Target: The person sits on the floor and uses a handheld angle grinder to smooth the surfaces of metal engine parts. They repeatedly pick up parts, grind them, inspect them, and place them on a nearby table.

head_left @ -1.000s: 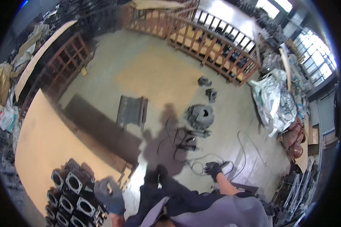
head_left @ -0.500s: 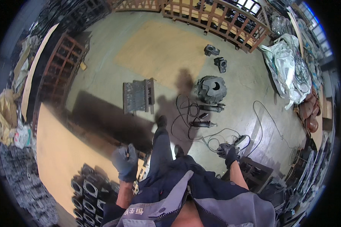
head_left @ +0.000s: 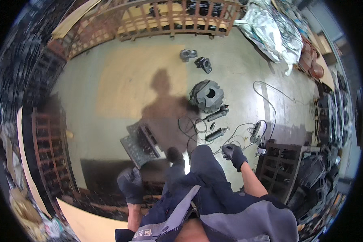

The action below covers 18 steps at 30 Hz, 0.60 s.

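Both my hands wear dark gloves and hang beside my legs as I stand on the concrete floor. My left hand [head_left: 131, 185] is loose with nothing in it, just above a flat grid-shaped metal casting [head_left: 140, 144]. My right hand [head_left: 234, 155] is curled into a fist, and I see nothing in it. It hovers near two cylindrical power tools [head_left: 216, 134] and their tangled cables [head_left: 238, 139]. A round grey metal casting [head_left: 206, 95] lies farther ahead.
Two small castings [head_left: 195, 58] lie farther out on the floor. Wooden racks [head_left: 169, 18] line the far side, white sacks [head_left: 270, 30] the far right. A dark crate [head_left: 280, 161] stands at my right, a shelf rack [head_left: 48, 149] at my left, a plywood sheet [head_left: 88, 222] behind.
My view has swung round and moved toward the castings and tools. Both hands swing at my sides, the left one lower and closer to the grid casting now.
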Available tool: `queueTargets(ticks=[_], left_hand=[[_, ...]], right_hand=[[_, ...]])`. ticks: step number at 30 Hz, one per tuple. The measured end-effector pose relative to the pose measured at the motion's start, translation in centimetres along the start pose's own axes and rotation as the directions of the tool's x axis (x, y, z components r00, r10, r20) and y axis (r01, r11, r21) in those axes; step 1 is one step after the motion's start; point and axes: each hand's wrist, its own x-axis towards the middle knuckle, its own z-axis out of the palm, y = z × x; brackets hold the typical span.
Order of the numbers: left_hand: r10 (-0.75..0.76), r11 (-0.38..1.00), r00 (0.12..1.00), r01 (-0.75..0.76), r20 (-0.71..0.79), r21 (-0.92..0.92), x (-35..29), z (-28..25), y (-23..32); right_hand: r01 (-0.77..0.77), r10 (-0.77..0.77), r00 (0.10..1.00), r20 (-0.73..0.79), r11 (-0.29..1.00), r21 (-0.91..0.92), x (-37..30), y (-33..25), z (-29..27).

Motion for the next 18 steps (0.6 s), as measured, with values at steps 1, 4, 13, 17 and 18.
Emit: queueTargets(ticks=[1,4,13,17,18], left_hand=[[0.021,1.0,0.999,-0.02,0.031,-0.017,2.2,0.5,-0.1],[0.086,0.996,0.983,-0.082,0.163,-0.028,8.3,2.6,1.7],[0.409,0.907,0.844,-0.419,0.347,-0.048,23.1,16.6,5.1],[0.503,0.832,0.721,-0.554,0.476,-0.04,30.1,26.5,7.1],[0.552,0.795,0.682,-0.605,0.481,-0.055,32.3,29.0,8.0]], right_hand=[[-0.058,0.062,0.997,-0.056,0.996,0.069,-0.4,-0.4,0.4],[-0.17,0.196,0.972,-0.127,0.967,0.187,-1.0,0.1,-0.4],[-0.275,0.428,0.891,-0.151,0.774,0.57,7.2,0.0,0.0],[-0.27,0.449,0.875,-0.183,0.764,0.586,12.8,-3.3,0.5],[-0.249,0.447,0.872,-0.199,0.755,0.606,14.2,-3.8,0.3]])
